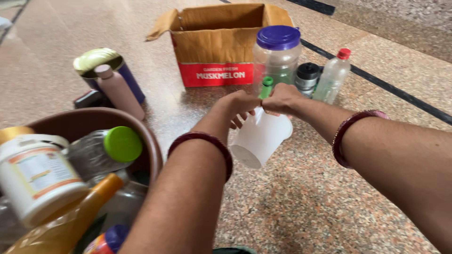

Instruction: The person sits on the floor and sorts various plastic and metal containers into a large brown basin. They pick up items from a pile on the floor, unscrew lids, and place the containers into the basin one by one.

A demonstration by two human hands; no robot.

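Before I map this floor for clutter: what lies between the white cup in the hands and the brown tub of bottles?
In the head view, only the left forearm and bare speckled floor lie between the white cup and brown tub.

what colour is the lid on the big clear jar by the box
Purple: the lid on the clear jar shows plainly in the head view.

both arms outstretched, left hand (pixel 240 107) and right hand (pixel 281 99) side by side, fingers curled.
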